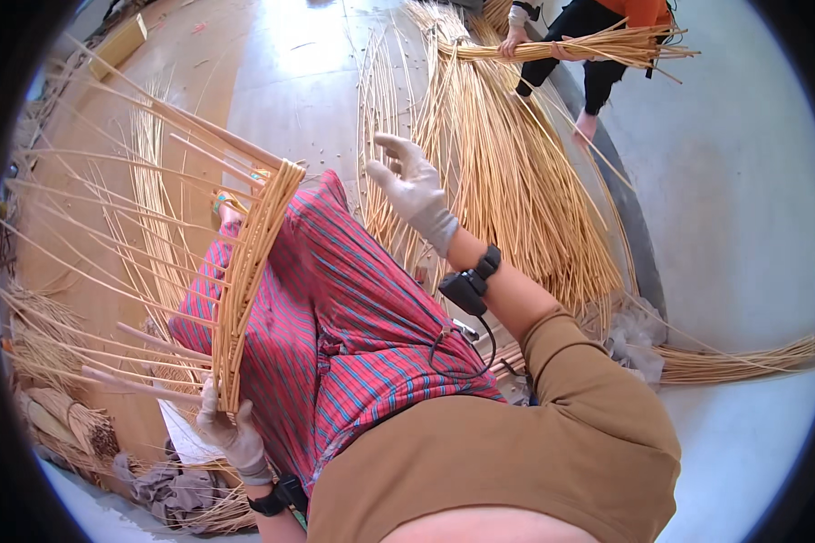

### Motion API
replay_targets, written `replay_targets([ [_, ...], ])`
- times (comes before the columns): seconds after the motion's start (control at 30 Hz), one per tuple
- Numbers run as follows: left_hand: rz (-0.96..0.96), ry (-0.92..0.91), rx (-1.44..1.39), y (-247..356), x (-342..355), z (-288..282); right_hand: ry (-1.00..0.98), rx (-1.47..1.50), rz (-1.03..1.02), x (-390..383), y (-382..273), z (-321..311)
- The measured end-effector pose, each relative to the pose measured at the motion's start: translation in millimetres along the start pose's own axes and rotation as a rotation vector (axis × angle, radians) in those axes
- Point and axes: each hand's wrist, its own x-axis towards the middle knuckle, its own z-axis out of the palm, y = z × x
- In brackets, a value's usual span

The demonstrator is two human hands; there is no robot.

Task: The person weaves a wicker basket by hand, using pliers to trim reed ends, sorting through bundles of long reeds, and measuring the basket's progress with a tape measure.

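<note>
Quietly, my gloved left hand (234, 433) gripped the near end of the woven wicker band (247, 290), fingers and thumb closed about it. The band leaned across my striped trousers (353, 317) at the left leg, its thin spokes fanning out leftward over the brown floor panel (91, 208). My gloved right hand (414, 185) was raised beyond the right knee, well apart from the band, fingers partly spread and nothing gripped that I could see; whether it brushed any thin cane behind it, I couldn't tell. Just past it lay a broad heap of loose canes (516, 208). At the upper right, a co-worker (643, 14) held a cane bundle (616, 47) crosswise.
</note>
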Motion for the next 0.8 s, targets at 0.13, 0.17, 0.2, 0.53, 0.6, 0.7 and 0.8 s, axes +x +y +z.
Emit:
replay_targets([
  [0.13,0.008,-0.003,0.006,6.6,12.1,1.6,-0.077,-0.036,0.203,-47.0,16.5,-22.2],
  [0.17,0.021,0.003,0.005,6.4,14.9,0.5,-0.118,-0.007,0.28,-62.0,17.9,-21.2],
  [0.2,0.024,0.019,0.006,8.4,18.8,1.9,-0.135,0.073,0.293,-77.9,17.5,-18.5],
  [0.53,0.005,0.028,-0.047,21.7,22.4,0.8,-0.016,0.171,-0.09,-18.1,-71.3,25.4],
  [0.6,0.004,-0.002,-0.099,18.4,13.3,-0.5,-0.067,0.149,-0.248,14.7,-91.2,38.5],
  [0.7,0.017,-0.098,-0.148,22.2,7.8,-0.2,-0.355,0.396,-0.012,32.0,-81.0,80.4],
  [0.8,0.084,-0.191,-0.137,31.8,8.8,-6.7,-0.48,-0.11,0.06,11.1,-88.7,74.7],
])
